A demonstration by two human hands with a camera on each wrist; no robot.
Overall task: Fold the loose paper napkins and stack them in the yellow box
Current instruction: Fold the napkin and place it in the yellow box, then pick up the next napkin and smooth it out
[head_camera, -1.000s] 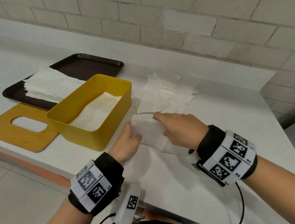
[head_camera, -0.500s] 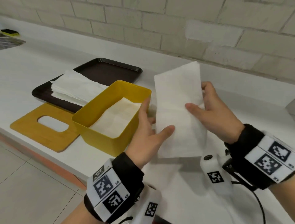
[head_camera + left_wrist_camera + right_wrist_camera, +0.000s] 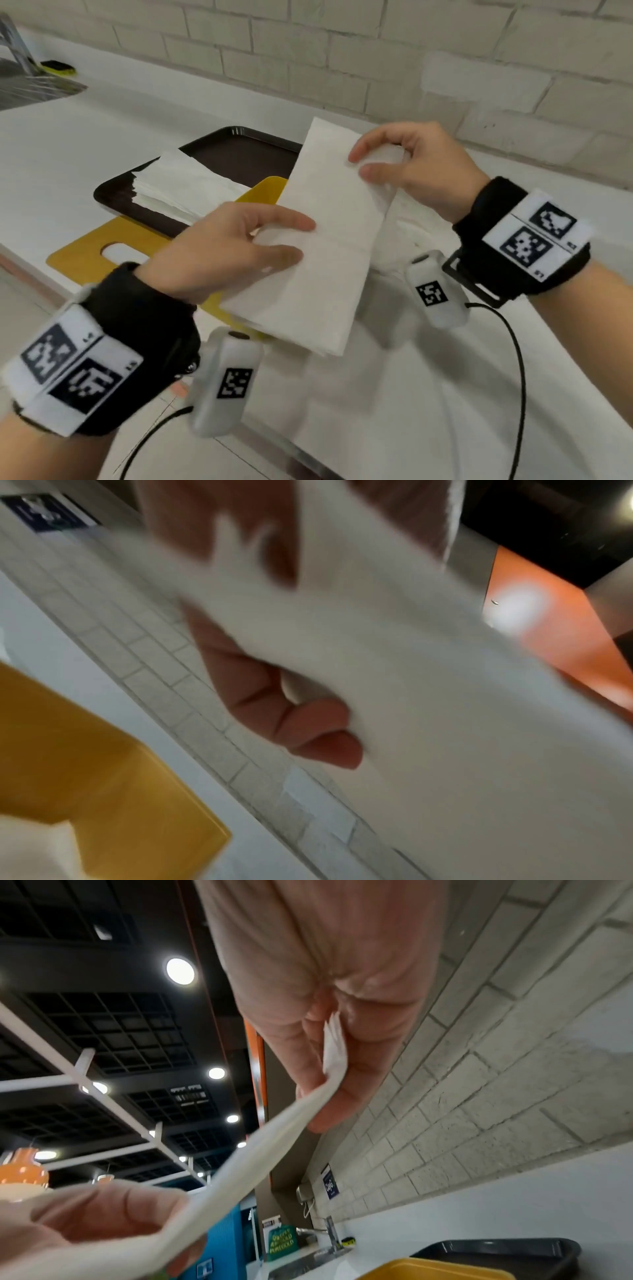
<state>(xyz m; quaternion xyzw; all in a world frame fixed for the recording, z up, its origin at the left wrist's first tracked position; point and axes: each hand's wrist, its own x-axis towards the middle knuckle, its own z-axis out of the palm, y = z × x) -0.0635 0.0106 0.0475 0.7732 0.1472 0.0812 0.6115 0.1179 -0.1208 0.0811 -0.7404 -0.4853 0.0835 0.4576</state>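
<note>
A white folded paper napkin (image 3: 329, 246) hangs in the air between both hands, tilted, over the yellow box (image 3: 270, 186), which it mostly hides. My left hand (image 3: 301, 240) grips the napkin's lower left edge, thumb and forefinger on top and curled fingers (image 3: 294, 718) beneath. My right hand (image 3: 358, 166) pinches the upper right edge, with the paper (image 3: 334, 1053) caught between thumb and fingers. The left wrist view shows the napkin (image 3: 445, 696) blurred, with the yellow box (image 3: 103, 777) below. A corner of the box (image 3: 428, 1269) shows in the right wrist view.
A dark brown tray (image 3: 239, 154) behind the box carries a stack of flat white napkins (image 3: 178, 185). A wooden lid with an oval slot (image 3: 78, 253) lies left of the box. A sink (image 3: 34, 85) sits far left. The brick wall runs along the counter's back.
Both hands lifted the napkin off the counter and held it upright. It has since moved left and tilted over the yellow box.
</note>
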